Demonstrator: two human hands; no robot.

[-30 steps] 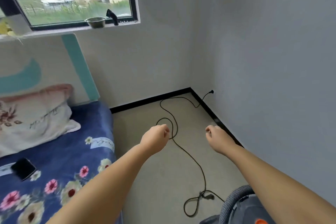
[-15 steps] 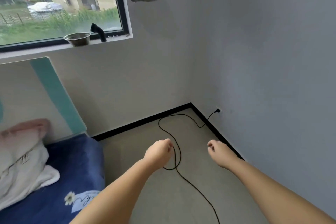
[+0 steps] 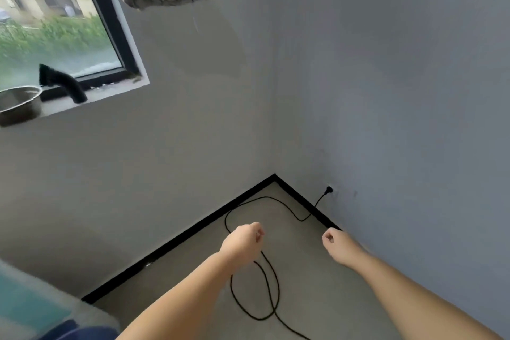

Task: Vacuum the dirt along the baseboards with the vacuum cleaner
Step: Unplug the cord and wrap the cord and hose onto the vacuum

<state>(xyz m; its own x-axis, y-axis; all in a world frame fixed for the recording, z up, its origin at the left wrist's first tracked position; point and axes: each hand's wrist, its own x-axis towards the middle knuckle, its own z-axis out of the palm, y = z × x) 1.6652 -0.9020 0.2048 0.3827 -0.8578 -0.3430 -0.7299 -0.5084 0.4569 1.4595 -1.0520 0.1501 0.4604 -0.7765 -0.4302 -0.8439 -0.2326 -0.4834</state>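
Baseboards point(image 3: 193, 232), black strips at the foot of both walls, meet in the room's corner ahead of me; one runs away down-left toward the bed, the other down-right behind my right wrist. From where I sit, the vacuum cleaner's body is out of the picture. Only its black power cord point(image 3: 269, 281) shows, its plug point(image 3: 329, 190) set in the right wall just above the baseboard. From there the cord drops to the floor, sweeps toward the corner, loops under my left hand and trails lengthwise toward the bottom edge of the view.

Left hand point(image 3: 242, 243) is curled into a loose fist above the cord loop; I cannot tell whether it touches the cord. Right hand point(image 3: 340, 248) is also curled, fingers folded in, holding nothing, close to the right-hand baseboard.

On the window sill point(image 3: 110, 95) stand a metal bowl point(image 3: 18, 104) and a black curved nozzle point(image 3: 64, 83).
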